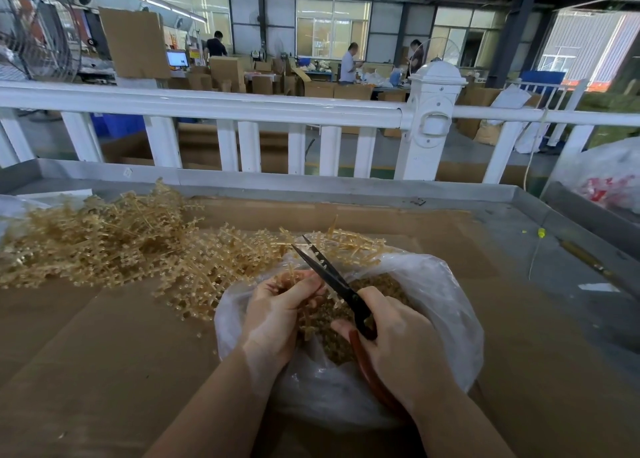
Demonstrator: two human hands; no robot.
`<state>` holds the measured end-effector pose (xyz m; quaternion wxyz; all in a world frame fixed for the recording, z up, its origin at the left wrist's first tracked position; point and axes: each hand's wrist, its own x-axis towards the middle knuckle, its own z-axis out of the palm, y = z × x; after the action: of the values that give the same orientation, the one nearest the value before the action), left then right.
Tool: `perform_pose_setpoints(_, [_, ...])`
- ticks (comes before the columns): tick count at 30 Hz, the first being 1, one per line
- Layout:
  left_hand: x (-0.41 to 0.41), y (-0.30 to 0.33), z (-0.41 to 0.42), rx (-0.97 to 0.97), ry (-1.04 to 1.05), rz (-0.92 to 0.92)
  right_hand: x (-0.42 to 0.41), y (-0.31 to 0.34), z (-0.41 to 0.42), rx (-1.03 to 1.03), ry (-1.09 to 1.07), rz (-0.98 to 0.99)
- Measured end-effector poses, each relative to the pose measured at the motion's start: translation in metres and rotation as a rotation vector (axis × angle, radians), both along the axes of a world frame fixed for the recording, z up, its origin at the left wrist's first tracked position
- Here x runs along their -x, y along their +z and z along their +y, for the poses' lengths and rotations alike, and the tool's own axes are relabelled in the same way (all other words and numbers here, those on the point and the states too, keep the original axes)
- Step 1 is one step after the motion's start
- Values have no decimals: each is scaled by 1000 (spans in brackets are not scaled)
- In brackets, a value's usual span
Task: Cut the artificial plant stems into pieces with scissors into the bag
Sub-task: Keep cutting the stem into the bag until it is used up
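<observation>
Left hand [277,305] pinching a tan plastic stem sprig [294,274] over the clear plastic bag [433,284]; right hand [405,347] gripping red-handled black scissors [332,281], blades parted. Bag part-filled with cut bits; uncut tan stem pile [104,239] on brown cardboard [104,336] to the left. Risks: blade tips close to left fingertips, likely nick; pieces flicking past the rim; blades snagging the bag film.

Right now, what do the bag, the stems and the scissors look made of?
Clear crinkled bag: thin plastic film, glossy and see-through. Pale amber branching stems: likely moulded plastic, translucent with knobbly tips. Dark-bladed scissors: apparently blackened matt metal blades; red-brown handle loops look coated or plastic.
</observation>
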<state>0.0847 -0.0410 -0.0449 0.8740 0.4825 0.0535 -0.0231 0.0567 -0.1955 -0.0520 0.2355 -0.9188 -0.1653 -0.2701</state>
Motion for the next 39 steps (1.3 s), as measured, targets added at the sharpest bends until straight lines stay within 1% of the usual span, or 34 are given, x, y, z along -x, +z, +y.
perform_pose_setpoints(8, [1, -1, -1, -32, 12, -13, 0, -3, -1, -27, 17, 19])
perform_pose_setpoints(11, [3, 0, -2, -99, 2, -54, -1, -3, -3, -53, 14, 12])
perform_pose_setpoints(15, [4, -2, -2, -170, -17, -85, -2, -3, -3, -35, 4, 13])
perform_pose_setpoints(19, [3, -3, -2, -191, -19, -101, -2, -3, -3, -16, -7, 21])
perform_pose_setpoints(25, [3, -3, -2, -194, -7, -57, -1, -1, -6, 3, 15, 38])
perform_pose_setpoints(29, [2, -3, -3, -226, 33, -50, -1, 0, -6, 8, 0, 12])
perform_pose_setpoints(39, [1, -4, -3, -241, 30, -83, -2, 0, -6, 2, -3, 41])
